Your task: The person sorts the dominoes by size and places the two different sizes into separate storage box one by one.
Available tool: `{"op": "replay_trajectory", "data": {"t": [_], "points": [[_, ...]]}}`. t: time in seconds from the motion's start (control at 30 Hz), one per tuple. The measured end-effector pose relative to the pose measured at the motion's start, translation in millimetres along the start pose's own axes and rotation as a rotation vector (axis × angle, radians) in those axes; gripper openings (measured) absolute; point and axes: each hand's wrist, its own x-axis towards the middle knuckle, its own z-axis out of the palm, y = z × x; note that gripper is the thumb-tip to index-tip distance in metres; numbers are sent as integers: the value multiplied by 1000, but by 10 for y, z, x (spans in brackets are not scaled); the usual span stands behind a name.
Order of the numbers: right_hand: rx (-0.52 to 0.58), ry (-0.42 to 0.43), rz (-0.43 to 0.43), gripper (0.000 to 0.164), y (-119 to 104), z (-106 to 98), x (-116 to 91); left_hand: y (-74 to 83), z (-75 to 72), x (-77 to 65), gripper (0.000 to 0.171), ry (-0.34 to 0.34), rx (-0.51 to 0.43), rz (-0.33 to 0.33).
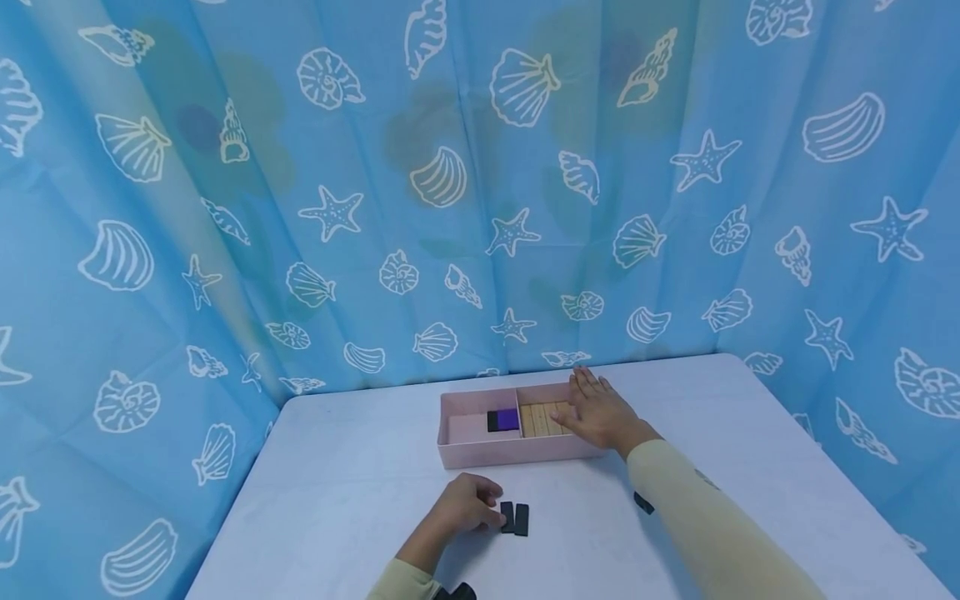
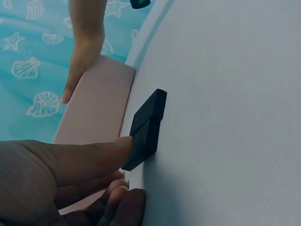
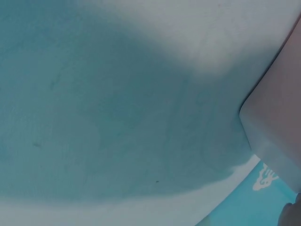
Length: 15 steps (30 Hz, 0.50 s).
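Observation:
Two small black blocks (image 1: 522,520) lie side by side on the table, slightly askew to each other. My left hand (image 1: 468,502) is at the left one of them, thumb tip over its edge and fingers curled beside it. In the left wrist view, the thumb (image 2: 101,160) overlaps the nearer black block (image 2: 143,143). My right hand (image 1: 600,412) rests against the right end of a pink two-compartment box (image 1: 480,454), its fingers straight and together. Wooden strips (image 1: 538,419) fill part of the right compartment, partly hidden by that hand.
In the box's left compartment, a purple block (image 1: 507,419) and a black block (image 1: 492,421) sit against the divider. A white cloth covers the table (image 1: 337,500). Behind it hangs a blue curtain (image 1: 465,275) with white shell prints.

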Motion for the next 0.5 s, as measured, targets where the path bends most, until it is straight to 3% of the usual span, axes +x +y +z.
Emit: {"op": "replay_trajectory", "data": {"t": [0.27,0.5], "points": [[7,-15,4,94,9,0,10,12,14,-4,38,-4,80,9],[24,-17,5,92,-8,-15,-11,8,37,4,29,23,122,13]]}}
